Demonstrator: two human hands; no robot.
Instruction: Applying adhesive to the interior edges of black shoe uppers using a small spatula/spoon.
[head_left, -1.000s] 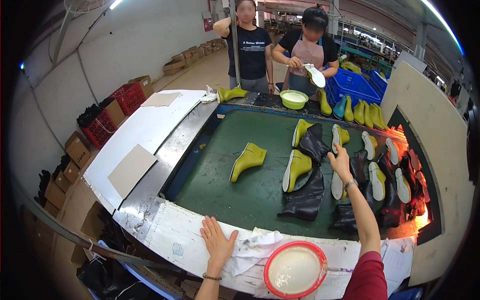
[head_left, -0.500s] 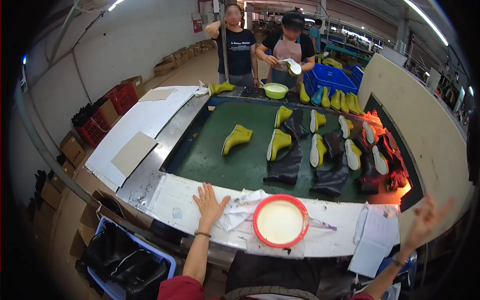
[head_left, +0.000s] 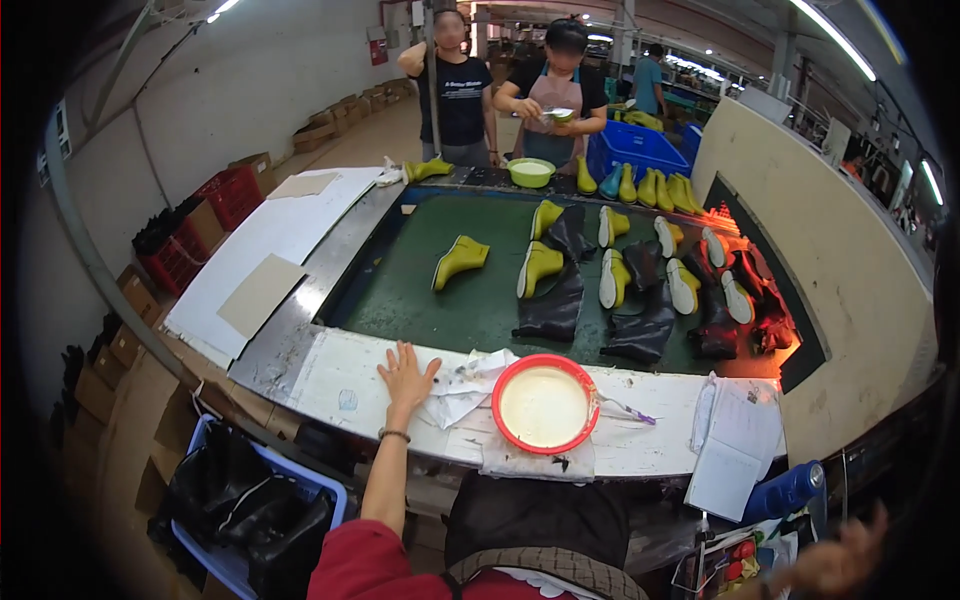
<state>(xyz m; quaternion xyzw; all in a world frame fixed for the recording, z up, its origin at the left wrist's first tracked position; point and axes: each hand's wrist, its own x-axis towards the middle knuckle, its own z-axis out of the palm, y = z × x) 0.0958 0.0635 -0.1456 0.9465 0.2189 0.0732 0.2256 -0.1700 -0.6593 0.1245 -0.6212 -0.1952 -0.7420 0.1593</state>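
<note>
- Head view: a worker's left hand (head_left: 405,378) lies flat, fingers spread, on the white-covered edge of the bench (head_left: 340,385), gripping nothing.
- The right hand (head_left: 835,560) hangs low at the lower right, away from the bench beside a blue bottle (head_left: 785,492); it is blurred, looks loosely open, and whether it holds anything cannot be told.
- Just right of the left hand lies a crumpled white cloth (head_left: 465,380), and beside that stands a red-rimmed bowl (head_left: 545,405) filled with pale liquid, a small brush (head_left: 625,408) resting near its rim.
- An open notebook (head_left: 735,445) sits at the right end of the bench.
- On the green belt (head_left: 420,295) beyond, yellow-green boots (head_left: 458,260) and black boot shafts (head_left: 550,310) lie in loose rows, several with pale soles turned up, toward a glowing orange opening at the right.
- Judging by this, the boots on the belt are already laid out, while no boot is at the worker's station and neither brush nor bowl is being touched.
- Across the belt, two other people stand by a green bowl (head_left: 530,172), one handling a small piece.
</note>
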